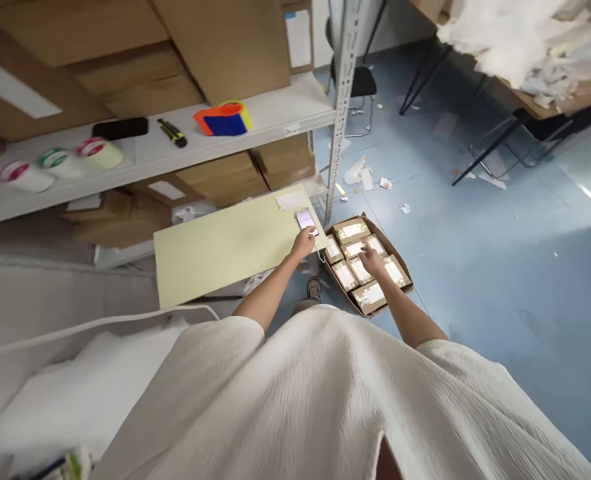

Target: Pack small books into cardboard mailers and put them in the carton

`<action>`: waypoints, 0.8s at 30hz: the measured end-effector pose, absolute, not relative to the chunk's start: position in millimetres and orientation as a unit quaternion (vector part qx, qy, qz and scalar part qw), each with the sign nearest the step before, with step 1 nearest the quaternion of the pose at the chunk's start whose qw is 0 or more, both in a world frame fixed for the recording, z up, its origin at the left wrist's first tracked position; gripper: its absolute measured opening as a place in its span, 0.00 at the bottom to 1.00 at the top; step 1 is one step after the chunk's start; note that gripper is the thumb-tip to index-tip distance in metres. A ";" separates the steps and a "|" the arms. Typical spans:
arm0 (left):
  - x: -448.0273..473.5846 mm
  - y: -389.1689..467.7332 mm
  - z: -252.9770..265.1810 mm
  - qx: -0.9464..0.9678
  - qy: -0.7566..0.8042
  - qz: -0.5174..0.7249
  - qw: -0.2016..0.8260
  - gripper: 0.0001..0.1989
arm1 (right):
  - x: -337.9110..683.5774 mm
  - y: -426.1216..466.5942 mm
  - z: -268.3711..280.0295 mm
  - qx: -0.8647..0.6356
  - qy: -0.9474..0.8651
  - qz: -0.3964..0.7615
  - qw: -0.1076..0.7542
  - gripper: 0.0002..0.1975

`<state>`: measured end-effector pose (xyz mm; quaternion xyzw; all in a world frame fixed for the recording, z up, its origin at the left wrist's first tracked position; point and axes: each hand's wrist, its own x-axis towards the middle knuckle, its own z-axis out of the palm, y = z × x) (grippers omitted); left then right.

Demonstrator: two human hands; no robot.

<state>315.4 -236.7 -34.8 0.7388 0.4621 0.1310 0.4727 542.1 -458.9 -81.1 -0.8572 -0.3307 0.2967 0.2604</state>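
My left hand (pixel 304 245) is closed around the lower end of a smartphone (pixel 305 220) with a lit screen, at the right end of a pale yellow board (pixel 215 240). A white cable (pixel 321 256) hangs just beside this hand. Over an open carton (pixel 404 267) on the floor, my right hand (pixel 373 263) reaches down with its fingers partly stretched out, close to the small boxes in the middle. Several small brown boxes (pixel 370 295) with white labels fill the carton. Whether the right fingertips touch a box I cannot tell.
A metal shelf (pixel 275 107) holds large cartons (pixel 230 47), tape rolls (pixel 100 152), a yellow-black cutter (pixel 172 133) and a coloured strap roll (pixel 225 120). A white paper (pixel 291 200) lies on the board. Paper scraps (pixel 360 172) litter the blue floor. A heaped table (pixel 565 100) stands back right.
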 end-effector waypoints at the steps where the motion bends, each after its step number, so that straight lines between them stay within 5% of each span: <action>1: 298.7 -240.2 -32.4 0.730 0.477 0.144 0.469 0.26 | 536.8 -447.3 -75.0 -0.846 -0.342 0.305 0.273 0.27; 14: 96.2 -266.8 -11.0 0.514 0.668 0.335 0.421 0.27 | 377.4 -323.0 -15.8 -0.689 -0.553 0.370 0.288 0.22; 24: -110.4 -303.7 -19.7 0.430 0.708 0.433 0.354 0.26 | 167.9 -259.1 -25.5 -0.552 -0.673 0.416 0.264 0.22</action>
